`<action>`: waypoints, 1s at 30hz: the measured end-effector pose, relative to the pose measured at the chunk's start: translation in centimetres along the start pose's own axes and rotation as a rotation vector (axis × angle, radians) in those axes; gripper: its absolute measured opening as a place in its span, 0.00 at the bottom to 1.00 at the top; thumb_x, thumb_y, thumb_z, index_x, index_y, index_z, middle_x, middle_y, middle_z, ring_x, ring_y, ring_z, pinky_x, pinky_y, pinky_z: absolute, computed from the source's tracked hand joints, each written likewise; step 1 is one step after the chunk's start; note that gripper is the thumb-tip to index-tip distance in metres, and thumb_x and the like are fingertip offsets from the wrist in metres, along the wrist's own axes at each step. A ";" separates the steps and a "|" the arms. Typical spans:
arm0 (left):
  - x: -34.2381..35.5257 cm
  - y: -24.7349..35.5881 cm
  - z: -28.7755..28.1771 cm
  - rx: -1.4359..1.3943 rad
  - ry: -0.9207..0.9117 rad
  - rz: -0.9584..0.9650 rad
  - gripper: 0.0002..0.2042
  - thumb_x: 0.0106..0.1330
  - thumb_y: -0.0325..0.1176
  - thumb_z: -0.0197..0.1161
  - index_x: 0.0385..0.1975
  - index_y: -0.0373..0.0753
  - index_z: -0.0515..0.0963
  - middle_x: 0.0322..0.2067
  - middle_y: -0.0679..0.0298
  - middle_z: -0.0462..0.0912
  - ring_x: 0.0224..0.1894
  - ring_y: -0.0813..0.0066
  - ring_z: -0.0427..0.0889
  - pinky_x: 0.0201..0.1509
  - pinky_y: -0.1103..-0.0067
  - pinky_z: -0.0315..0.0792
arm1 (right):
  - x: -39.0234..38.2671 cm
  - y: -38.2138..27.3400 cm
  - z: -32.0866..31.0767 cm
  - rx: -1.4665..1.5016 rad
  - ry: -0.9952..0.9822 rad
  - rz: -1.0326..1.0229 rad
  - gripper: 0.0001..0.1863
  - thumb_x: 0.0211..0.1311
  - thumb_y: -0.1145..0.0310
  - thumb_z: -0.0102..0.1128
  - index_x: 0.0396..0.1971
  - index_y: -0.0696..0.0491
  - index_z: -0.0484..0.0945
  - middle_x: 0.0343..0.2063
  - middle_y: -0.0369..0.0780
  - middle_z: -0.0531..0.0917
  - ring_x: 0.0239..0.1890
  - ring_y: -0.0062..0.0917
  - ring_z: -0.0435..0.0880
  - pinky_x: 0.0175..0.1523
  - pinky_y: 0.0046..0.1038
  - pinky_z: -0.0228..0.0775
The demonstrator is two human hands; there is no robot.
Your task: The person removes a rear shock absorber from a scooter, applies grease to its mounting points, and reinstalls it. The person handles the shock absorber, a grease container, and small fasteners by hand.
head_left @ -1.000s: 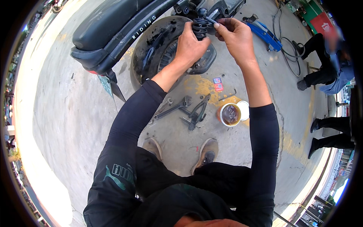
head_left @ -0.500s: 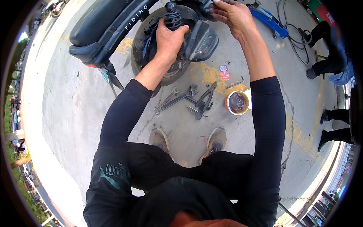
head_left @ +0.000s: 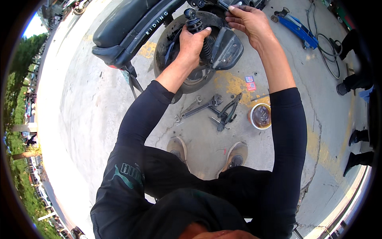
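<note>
Shock absorber in the left hand beside the scooter's rear wheel

We work outdoors on a worn concrete floor, cracked at right and marked with flaking yellow paint. Trees line the far left edge; at right we see other people's legs. A blue floor jack stands far right. Between us and the rear wheel lie an open-end wrench, an adjustable wrench and pliers; right of them a tub of brown contents sits just beside our right sleeve.

Far and left of centre, our left hand is closed around the black shock absorber, thumb to the right, the other fingers mostly hidden. The shock tilts in front of the wheel, its upper eye above the hand and its coil spring showing below. Our right hand, farther right, pinches a small dark rod between thumb and forefinger, its other fingers loosely extended; we cannot tell whether the rod's far end touches the scooter.
</note>
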State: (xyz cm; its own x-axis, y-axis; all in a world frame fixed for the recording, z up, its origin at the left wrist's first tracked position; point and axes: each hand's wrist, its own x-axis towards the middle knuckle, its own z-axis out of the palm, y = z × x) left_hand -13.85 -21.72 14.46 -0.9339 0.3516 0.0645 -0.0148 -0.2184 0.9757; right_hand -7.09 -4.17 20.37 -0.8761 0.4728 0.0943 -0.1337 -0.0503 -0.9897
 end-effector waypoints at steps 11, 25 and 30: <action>1.0 -0.9 1.1 -0.023 0.007 -0.009 0.23 0.55 0.29 0.72 0.50 0.31 0.73 0.42 0.56 0.82 0.43 0.68 0.82 0.50 0.74 0.74 | -1.6 -1.7 1.7 -0.030 -0.017 0.033 0.15 0.66 0.66 0.65 0.45 0.60 0.78 0.37 0.41 0.86 0.39 0.24 0.87 0.46 0.23 0.82; 2.7 -2.7 2.3 0.105 0.124 0.197 0.25 0.52 0.34 0.73 0.49 0.31 0.74 0.43 0.49 0.84 0.49 0.54 0.84 0.55 0.67 0.73 | -2.1 -1.4 4.2 -0.118 0.042 -0.006 0.13 0.65 0.71 0.64 0.44 0.64 0.79 0.34 0.41 0.85 0.34 0.24 0.87 0.39 0.21 0.81; 2.5 -2.3 1.7 0.172 0.093 0.290 0.25 0.53 0.34 0.72 0.48 0.30 0.73 0.42 0.48 0.84 0.47 0.54 0.84 0.53 0.67 0.74 | -1.5 -0.6 4.4 -0.104 -0.015 0.031 0.14 0.66 0.69 0.65 0.47 0.61 0.78 0.37 0.41 0.85 0.38 0.25 0.87 0.43 0.22 0.82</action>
State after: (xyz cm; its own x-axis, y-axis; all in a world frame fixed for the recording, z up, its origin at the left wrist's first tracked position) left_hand -15.51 -18.81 12.76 -0.9190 0.2115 0.3328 0.3090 -0.1380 0.9410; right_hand -7.69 -8.70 21.27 -0.8860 0.4592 0.0644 -0.0586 0.0270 -0.9979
